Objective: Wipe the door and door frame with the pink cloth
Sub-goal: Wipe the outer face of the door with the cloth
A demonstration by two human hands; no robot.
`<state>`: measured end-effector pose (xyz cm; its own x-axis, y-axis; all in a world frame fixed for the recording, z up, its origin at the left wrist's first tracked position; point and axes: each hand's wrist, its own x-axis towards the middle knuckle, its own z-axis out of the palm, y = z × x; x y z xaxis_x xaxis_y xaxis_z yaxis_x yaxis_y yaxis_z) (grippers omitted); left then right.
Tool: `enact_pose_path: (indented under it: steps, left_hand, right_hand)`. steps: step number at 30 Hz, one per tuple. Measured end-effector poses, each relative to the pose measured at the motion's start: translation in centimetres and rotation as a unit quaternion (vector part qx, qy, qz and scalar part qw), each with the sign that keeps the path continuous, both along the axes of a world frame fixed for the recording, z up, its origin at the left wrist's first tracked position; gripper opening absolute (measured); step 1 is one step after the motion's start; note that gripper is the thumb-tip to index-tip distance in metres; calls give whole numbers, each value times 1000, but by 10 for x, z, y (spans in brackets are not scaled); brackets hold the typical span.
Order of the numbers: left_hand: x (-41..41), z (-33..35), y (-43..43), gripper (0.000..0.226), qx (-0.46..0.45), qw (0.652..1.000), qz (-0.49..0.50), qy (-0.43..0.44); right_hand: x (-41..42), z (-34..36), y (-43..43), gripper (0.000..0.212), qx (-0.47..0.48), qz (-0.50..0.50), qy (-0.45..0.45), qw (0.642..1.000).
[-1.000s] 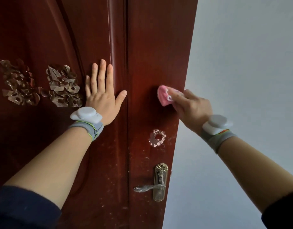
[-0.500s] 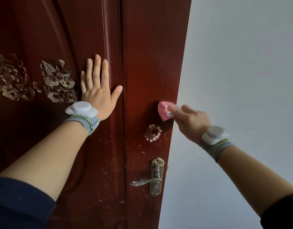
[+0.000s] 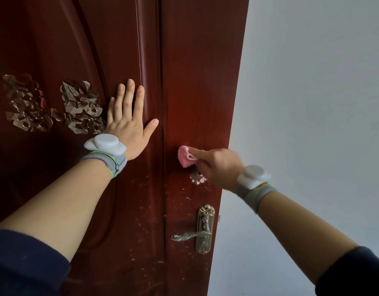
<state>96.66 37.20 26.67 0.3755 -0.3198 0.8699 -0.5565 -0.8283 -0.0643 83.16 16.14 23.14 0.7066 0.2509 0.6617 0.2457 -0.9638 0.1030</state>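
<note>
A dark red wooden door fills the left and middle of the view. My left hand lies flat on it with fingers spread, palm against the panel. My right hand is closed on a bunched pink cloth and presses it against the door's right stile, just above a small round sparkly sticker. White specks and smears dot the wood below both hands. My right hand partly hides the sticker.
A brass lever handle wrapped in clear film sits low on the stile. Two shiny cut-out decorations are stuck to the panel left of my left hand. A plain pale wall borders the door's right edge.
My right hand has carried the pink cloth down the stile and a little left, from near the door's edge to just above the sticker. My left hand stays flat on the door.
</note>
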Motion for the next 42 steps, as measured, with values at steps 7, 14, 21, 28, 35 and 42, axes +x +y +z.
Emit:
enact_pose_path:
  steps: [7, 14, 21, 28, 35, 42]
  left_hand:
    - [6, -6, 7, 77, 24, 1000, 5, 1]
    - [8, -16, 29, 79, 61, 998, -5, 11]
    - [15, -21, 35, 77, 66, 997, -24, -6]
    - [11, -20, 31, 78, 59, 998, -31, -14]
    - [9, -13, 40, 80, 86, 994, -31, -67]
    - [7, -16, 76, 84, 93, 994, 36, -53]
  right_hand:
    - [14, 36, -5, 42, 159, -35, -164, 973]
    - [13, -3, 32, 37, 46, 19, -17, 999]
    - [24, 28, 28, 40, 156, -47, -166, 972]
    - [20, -13, 53, 37, -26, -4, 44, 999]
    - [31, 28, 53, 43, 159, -41, -133, 977]
    - [34, -10, 87, 47, -24, -52, 60, 997]
